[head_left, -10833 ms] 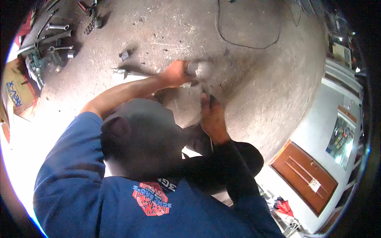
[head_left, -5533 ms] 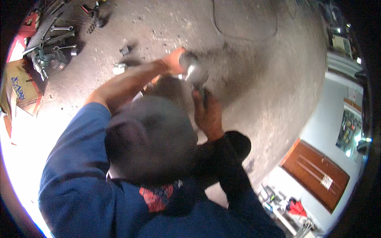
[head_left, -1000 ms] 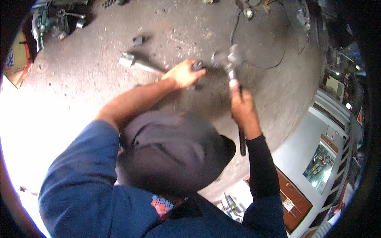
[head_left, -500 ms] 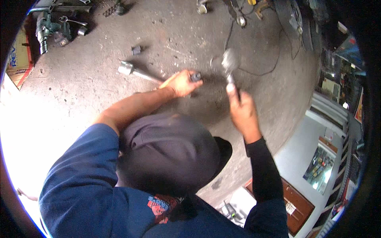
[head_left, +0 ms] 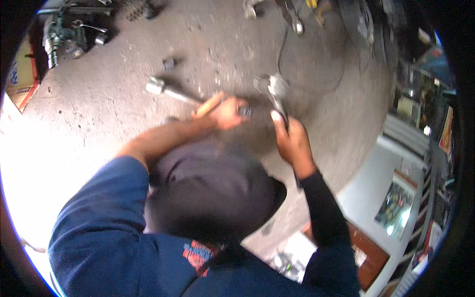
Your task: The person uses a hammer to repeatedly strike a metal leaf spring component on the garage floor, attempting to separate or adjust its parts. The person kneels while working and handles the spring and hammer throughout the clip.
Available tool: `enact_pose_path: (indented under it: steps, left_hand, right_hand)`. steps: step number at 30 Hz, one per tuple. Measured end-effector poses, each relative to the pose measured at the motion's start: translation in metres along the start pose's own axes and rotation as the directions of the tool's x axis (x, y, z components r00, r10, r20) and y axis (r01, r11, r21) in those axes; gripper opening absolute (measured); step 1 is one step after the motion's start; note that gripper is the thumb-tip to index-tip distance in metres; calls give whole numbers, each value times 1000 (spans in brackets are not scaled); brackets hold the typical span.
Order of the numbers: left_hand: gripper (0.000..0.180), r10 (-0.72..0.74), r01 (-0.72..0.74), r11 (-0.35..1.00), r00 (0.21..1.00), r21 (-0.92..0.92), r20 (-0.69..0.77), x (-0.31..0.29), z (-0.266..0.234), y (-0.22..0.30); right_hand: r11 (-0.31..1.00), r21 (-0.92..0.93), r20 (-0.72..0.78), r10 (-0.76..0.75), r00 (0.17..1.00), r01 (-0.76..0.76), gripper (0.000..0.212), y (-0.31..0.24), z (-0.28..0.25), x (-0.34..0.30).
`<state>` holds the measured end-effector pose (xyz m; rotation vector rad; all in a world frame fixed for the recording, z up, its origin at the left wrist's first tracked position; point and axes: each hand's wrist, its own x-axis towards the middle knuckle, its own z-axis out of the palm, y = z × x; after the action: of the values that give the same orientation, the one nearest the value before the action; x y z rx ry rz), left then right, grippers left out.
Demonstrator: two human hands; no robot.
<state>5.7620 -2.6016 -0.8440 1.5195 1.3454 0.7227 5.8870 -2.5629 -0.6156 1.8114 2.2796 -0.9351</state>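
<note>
My right hand (head_left: 294,141) is wrapped round the handle of a hammer (head_left: 275,86), its silver head blurred by motion above the floor. My left hand (head_left: 225,114) is closed round a dark cylindrical metal piece (head_left: 244,110) that shows at the thumb side; its kind is not clear. From beneath that hand a silver metal rod (head_left: 180,95) runs left to a thicker, socket-like end (head_left: 156,85). Whether the left hand also touches the rod is hidden. The hammer head is apart from the dark piece.
A small dark block (head_left: 169,63) lies beyond the rod. At the far left are a power tool (head_left: 53,42) and a wrench (head_left: 89,25). A dark cable (head_left: 283,52) trails across the concrete floor (head_left: 123,64). A dark cap (head_left: 213,193) covers the lower middle.
The hammer has swung left and slightly down toward my left hand, its head turning sideways. My left hand has tilted, and the dark piece sits slightly lower.
</note>
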Motion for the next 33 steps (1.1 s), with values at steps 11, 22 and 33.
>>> enact_pose_path:
  steps: [11,22,33]
  left_hand:
    - [40,-310,189,670,950,-718,-39,27,-14,-24]
    - [41,-313,320,748,943,-581,115,19,1,-31]
    - [37,-116,84,870,993,-486,-36,18,32,-32]
  right_hand:
    - [925,373,-366,68,928,79,53,-74,-104,-18]
    - [946,324,-109,37,993,0,46,-56,-59,-29]
    - [979,-107,169,190,967,-174,64,-14,7,-11]
